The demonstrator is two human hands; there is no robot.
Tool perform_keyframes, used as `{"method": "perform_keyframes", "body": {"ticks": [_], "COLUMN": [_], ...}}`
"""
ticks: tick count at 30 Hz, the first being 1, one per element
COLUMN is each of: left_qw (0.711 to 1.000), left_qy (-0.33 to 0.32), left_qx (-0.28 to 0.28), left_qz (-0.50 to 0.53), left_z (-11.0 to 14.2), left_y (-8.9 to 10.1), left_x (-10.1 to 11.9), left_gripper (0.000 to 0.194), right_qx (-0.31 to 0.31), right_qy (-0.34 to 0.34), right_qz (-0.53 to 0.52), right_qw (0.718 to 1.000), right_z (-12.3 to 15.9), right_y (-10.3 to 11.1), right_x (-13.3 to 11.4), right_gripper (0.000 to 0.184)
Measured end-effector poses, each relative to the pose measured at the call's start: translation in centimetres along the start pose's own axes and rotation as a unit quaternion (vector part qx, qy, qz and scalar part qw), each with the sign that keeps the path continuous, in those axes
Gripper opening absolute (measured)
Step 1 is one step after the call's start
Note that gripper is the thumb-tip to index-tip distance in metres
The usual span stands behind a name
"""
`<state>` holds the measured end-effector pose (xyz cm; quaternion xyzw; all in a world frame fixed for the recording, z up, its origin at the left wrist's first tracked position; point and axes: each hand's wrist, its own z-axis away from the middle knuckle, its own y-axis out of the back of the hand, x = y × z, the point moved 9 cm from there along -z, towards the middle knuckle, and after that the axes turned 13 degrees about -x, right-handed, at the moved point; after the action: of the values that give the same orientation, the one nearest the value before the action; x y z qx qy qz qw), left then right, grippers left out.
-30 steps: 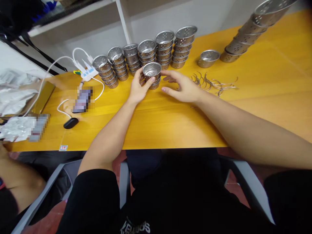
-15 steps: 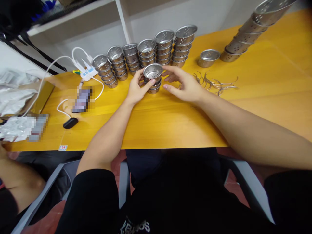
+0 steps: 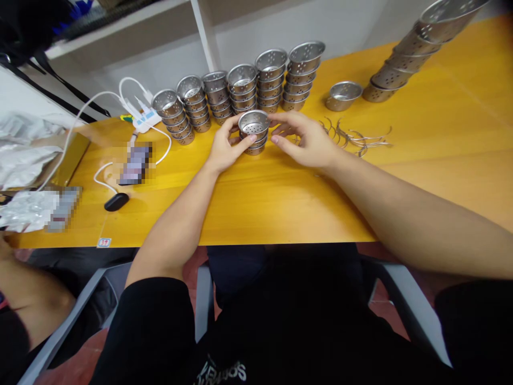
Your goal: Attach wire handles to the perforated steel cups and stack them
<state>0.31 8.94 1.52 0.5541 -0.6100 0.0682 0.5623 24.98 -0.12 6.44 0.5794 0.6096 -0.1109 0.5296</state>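
Observation:
A short stack of perforated metal cups (image 3: 254,133) stands on the table in front of me. My left hand (image 3: 226,145) is closed around its left side, with the thumb across the front near the top cup's rim. On the other side, my right hand (image 3: 302,140) has its fingers apart. Its index fingertip is at the rim, and I cannot tell whether it touches; the thumb stays off the cups. Right of that hand lies a loose pile of thin curved metal pieces (image 3: 355,140). A single metal cup (image 3: 343,97) sits behind the pile.
Several stacks of similar cups (image 3: 272,75) line the table's back. A taller, leaning stack (image 3: 404,61) rises at the far right. Toward the left are a phone (image 3: 136,164), a power strip (image 3: 146,120) with white cables and a black oval device (image 3: 116,202). Another person's arm (image 3: 36,294) shows lower left.
The cup stack has shifted slightly right and toward me, and its top cup appears a little lower. My left hand keeps its hold; my right hand has barely moved.

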Motion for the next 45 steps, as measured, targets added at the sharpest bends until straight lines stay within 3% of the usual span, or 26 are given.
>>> {"method": "perform_keyframes", "body": {"ticks": [9, 18, 30, 37, 39, 41, 43, 45], "left_qw": [1.000, 1.000, 0.999, 0.999, 0.999, 0.999, 0.999, 0.999], "left_qy": [0.007, 0.010, 0.012, 0.004, -0.003, -0.003, 0.007, 0.017], "left_qx": [-0.012, -0.004, -0.034, -0.039, -0.039, -0.034, -0.018, 0.000], "left_qz": [0.009, 0.017, 0.015, -0.009, -0.025, -0.039, -0.046, -0.050], "left_z": [0.3, 0.3, 0.5, 0.6, 0.4, 0.2, 0.1, 0.1], "left_y": [-0.2, -0.2, -0.4, -0.8, -1.0, -0.9, -0.5, 0.2], "left_x": [0.7, 0.8, 2.2, 1.1, 0.0, -1.7, -3.6, -5.1], "left_gripper": [0.109, 0.107, 0.107, 0.107, 0.106, 0.106, 0.107, 0.108], "right_qx": [-0.002, -0.039, -0.035, -0.061, -0.031, 0.035, 0.091, 0.109], "right_qy": [-0.012, 0.019, 0.065, 0.059, 0.025, -0.055, -0.171, -0.280], "right_qz": [-0.013, 0.003, 0.051, 0.125, 0.171, 0.230, 0.284, 0.318], "right_qw": [1.000, 0.999, 0.996, 0.988, 0.985, 0.971, 0.939, 0.899], "right_z": [0.0, -0.2, -0.4, 0.0, 0.2, 0.5, 1.1, 2.0], "right_y": [0.0, -0.7, -0.4, -0.2, 1.7, 4.8, 8.1, 10.4], "right_x": [-0.3, -0.3, -0.8, -1.3, -1.6, -1.5, -0.8, 0.3], "right_gripper": [0.077, 0.075, 0.062, 0.078, 0.074, 0.059, 0.049, 0.052]}}
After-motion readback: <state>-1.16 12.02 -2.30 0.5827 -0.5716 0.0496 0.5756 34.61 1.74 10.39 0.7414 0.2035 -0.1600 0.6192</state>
